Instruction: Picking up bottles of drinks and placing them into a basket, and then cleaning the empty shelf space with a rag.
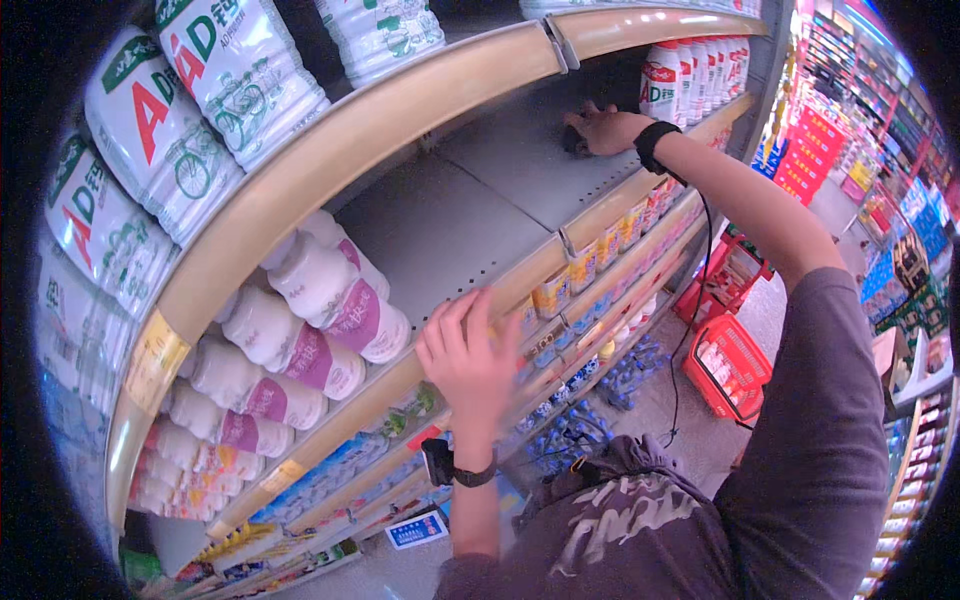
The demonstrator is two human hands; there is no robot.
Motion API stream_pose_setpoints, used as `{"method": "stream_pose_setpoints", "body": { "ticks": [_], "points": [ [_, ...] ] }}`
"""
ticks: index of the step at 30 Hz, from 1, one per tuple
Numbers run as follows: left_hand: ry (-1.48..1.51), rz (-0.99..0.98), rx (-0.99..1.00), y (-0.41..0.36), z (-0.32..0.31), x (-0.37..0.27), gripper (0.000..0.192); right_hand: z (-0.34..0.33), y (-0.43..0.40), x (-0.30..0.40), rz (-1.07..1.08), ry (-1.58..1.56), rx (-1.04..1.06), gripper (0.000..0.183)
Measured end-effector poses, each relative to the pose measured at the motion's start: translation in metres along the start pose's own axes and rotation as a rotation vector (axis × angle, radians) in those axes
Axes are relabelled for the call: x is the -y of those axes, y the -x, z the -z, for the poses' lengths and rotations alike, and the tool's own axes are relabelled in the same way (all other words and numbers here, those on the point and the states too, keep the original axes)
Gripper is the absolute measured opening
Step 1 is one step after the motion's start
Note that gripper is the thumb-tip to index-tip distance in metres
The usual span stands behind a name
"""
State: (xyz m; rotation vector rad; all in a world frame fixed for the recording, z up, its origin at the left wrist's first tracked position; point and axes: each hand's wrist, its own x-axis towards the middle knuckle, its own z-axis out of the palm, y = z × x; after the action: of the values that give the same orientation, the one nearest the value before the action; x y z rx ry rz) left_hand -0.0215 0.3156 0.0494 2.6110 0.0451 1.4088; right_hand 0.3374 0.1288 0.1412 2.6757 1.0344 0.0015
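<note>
My right hand (606, 132) reaches onto a grey metal shelf (480, 176), its fingers curled over a small dark item (574, 141) pressed near the shelf surface; this looks like cloth, but the kind is hard to tell. Beyond that hand stands a row of white bottles with red caps (660, 82). Fingers somewhat spread, my left hand (471, 352) rests against the tan front rail (517, 289) of the same shelf. White bottles with purple labels (360, 319) stand in rows left of it. A dark band circles each wrist.
Large milk-drink bottles (247, 97) fill the upper shelf behind a curved tan rail (337, 142). Lower shelves carry yellow packs (555, 292). On the floor are a red shopping basket (724, 367) with white bottles, and blue-topped bottle packs (574, 435). A black cable (694, 330) hangs beside my right arm.
</note>
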Motion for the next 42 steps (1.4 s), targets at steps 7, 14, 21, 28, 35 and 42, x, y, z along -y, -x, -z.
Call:
{"method": "stream_pose_setpoints", "body": {
  "ticks": [7, 14, 21, 28, 35, 42],
  "points": [
    [-0.065, 0.010, -0.054, 0.004, -0.002, 0.006, 0.039, 0.016, 0.041, 0.050, 0.199, -0.133, 0.037, 0.070],
    [-0.091, 0.016, -0.076, -0.001, -0.011, 0.002, 0.039, -0.019, 0.042, -0.001, 0.332, -0.302, -0.203, 0.053],
    [-0.054, 0.005, -0.034, 0.000, -0.009, 0.002, 0.044, -0.017, 0.016, 0.028, 0.279, -0.153, -0.205, 0.051],
    [-0.088, 0.049, -0.007, 0.005, -0.009, 0.004, 0.043, 0.029, 0.039, 0.151, 0.723, -0.388, -0.215, 0.047],
    [-0.041, 0.033, -0.017, 0.000, -0.013, 0.001, 0.038, 0.059, -0.012, 0.163, 0.550, -0.197, -0.071, 0.058],
    [-0.056, 0.033, -0.023, 0.005, -0.009, 0.008, 0.043, 0.080, 0.005, 0.195, 0.512, -0.051, 0.092, 0.052]
  ]
}}
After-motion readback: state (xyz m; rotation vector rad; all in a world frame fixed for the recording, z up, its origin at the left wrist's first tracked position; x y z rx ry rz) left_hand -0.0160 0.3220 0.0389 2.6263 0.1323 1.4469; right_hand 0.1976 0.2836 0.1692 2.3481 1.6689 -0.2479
